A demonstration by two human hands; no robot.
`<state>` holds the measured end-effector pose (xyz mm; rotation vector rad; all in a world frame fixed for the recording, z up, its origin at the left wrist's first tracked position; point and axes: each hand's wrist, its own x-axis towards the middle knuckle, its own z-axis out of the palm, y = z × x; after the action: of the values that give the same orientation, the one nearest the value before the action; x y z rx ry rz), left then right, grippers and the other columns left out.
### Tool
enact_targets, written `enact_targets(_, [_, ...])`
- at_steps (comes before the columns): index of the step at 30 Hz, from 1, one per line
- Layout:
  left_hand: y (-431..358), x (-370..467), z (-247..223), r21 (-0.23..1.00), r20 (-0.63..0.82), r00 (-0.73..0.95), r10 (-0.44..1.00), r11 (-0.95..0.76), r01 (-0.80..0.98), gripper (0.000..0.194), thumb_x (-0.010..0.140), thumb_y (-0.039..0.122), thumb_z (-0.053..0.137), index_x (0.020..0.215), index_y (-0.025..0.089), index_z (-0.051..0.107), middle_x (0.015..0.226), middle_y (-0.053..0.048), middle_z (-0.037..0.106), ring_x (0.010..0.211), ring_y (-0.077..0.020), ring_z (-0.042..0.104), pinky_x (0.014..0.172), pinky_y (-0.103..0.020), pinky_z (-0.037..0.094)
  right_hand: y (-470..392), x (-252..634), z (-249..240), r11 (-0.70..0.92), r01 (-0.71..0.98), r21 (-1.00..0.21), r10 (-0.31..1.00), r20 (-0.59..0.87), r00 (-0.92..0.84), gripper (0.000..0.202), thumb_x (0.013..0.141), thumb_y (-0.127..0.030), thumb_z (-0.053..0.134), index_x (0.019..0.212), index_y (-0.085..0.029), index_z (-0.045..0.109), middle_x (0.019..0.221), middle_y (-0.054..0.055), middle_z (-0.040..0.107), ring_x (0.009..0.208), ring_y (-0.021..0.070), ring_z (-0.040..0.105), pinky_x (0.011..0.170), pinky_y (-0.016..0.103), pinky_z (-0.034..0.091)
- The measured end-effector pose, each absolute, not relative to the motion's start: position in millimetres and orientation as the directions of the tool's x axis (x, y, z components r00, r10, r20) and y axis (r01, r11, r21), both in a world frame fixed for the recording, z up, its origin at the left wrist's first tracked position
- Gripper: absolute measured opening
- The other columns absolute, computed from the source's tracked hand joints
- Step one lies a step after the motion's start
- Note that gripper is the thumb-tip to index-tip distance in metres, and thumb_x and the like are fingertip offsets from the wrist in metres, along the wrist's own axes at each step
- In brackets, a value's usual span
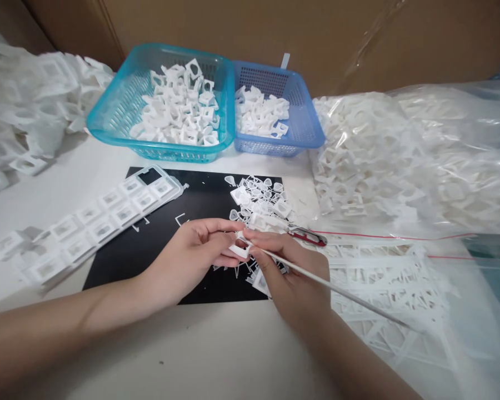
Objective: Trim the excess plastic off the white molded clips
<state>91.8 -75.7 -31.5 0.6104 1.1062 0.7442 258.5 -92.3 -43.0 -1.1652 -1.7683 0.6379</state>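
My left hand (191, 244) is closed, thumb and fingers pinching a small white plastic part (242, 251) with an opening in it. My right hand (302, 272) is also closed, gripping a long thin grey file-like rod (341, 291). The rod's front end lies at the white part, and its back end points down to the right. Fingers of both hands meet around the part, so the rod's exact contact is hidden. Below and behind them, a black mat (120, 266) carries a pile of white scraps and pieces (260, 194).
A teal basket (179, 154) and a blue basket (279, 147) hold white parts at the back. On the left lies a tray (175, 189) of square pieces. A red-handled knife (314, 238) sits beside clear plastic bags (383, 161). White parts (37, 105) are heaped far left.
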Motion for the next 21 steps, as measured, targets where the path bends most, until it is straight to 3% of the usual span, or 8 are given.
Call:
enact_targets(12, [-76.7,91.8,-31.3,0.759,-0.572,0.251,0.781,0.62,-0.199,0.016,0.089,0.017,0.061,0.093,0.021,0.076,0.073,0.003,0.076,0.064,-0.0063,0.07,0.064,-0.011,0.058,-92.1,259.1,-44.6,0.497,0.477,-0.725,0.865,0.455,-0.21,0.014,0.086,-0.01,0.059,0.092,-0.021,0.067,0.091,0.004,0.077,0.092,0.0173,0.073,0.084,0.029,0.061])
enact_targets(21, [-79.2,94.7,-36.5,0.774,-0.535,0.263,0.803,0.591,-0.228,0.02,0.088,0.013,0.061,0.096,0.021,0.076,0.077,0.003,0.076,0.07,-0.0062,0.07,0.069,-0.012,0.057,-96.8,254.0,-60.6,0.694,0.627,-0.355,0.665,0.649,-0.369,0.015,0.086,-0.003,0.055,0.094,-0.014,0.063,0.093,0.013,0.075,0.092,0.0205,0.072,0.086,0.031,0.061])
